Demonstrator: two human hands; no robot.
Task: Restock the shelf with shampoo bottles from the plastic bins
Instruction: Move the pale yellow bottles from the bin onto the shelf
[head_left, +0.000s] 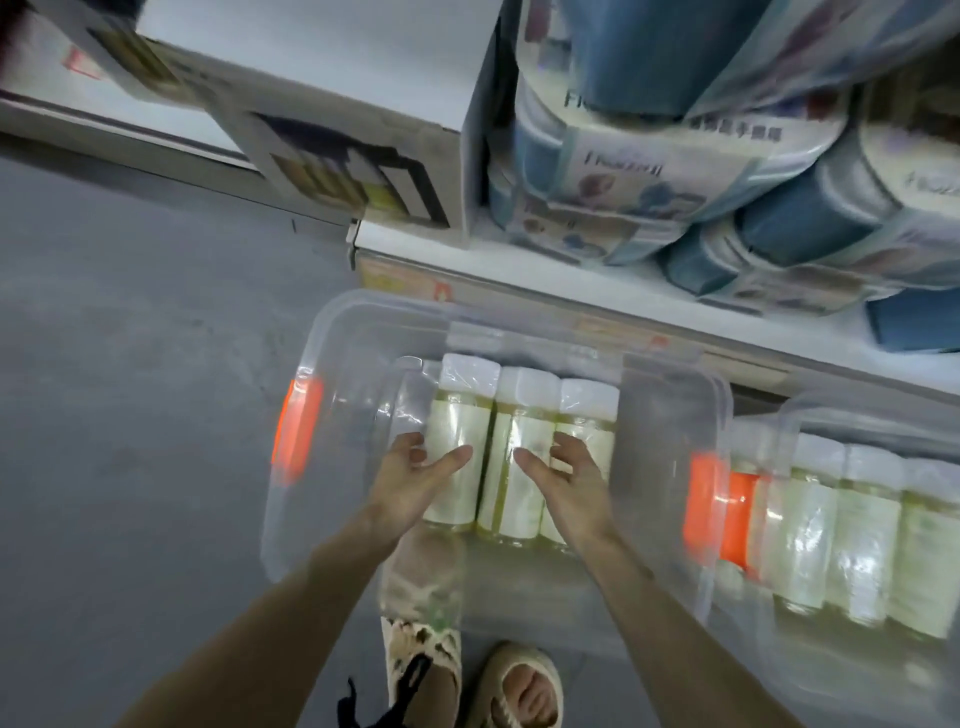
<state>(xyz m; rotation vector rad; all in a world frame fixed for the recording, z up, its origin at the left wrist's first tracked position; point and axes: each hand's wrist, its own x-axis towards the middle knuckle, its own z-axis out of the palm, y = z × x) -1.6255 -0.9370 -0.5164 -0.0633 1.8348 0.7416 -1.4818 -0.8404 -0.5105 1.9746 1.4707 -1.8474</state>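
Head view | A person is reaching both hands into a clear plastic bin (322, 338) on the floor; left hand (415, 480) and right hand (569, 480) are spreading open, gripping nothing, over three shampoo bottles (519, 441) lying at its far end | Work is looking partway: second bin (810, 410) at right is sitting full | Blur is smearing labels; touch unclear; right bin cut off.

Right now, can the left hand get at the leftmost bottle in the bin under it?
Probably yes. The left hand is open inside the lidless bin, right at the leftmost bottle, with nothing between them.
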